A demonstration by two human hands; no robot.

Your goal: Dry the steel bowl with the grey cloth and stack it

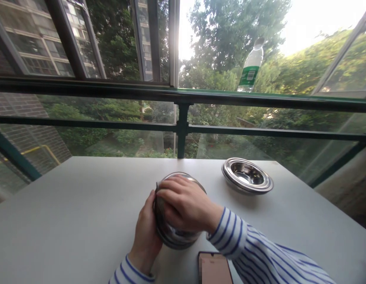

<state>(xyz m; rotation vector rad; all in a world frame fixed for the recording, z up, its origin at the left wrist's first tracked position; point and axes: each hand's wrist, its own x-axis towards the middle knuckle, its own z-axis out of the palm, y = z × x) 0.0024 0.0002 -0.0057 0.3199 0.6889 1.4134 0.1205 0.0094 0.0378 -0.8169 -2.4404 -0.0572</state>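
Atop a white table (82, 209), tilted steel bowl (177, 238) — left hand (145, 232), right hand (185, 203) gripping it, fingers (171, 189) wrapped over it

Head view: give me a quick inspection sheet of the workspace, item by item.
surface: white table, flat, with a steel bowl's shadow beside it
job's things: steel bowl, tilted between both hands; wide-rimmed steel bowl sits upright beyond it, apart
clutter: smartphone lying near the table's near edge
hands: left hand cups the steel bowl's side; right hand lies over its top
cables: nothing seen
surroundings: green metal railing, window frames, trees, a building, and a plastic water bottle beyond the table
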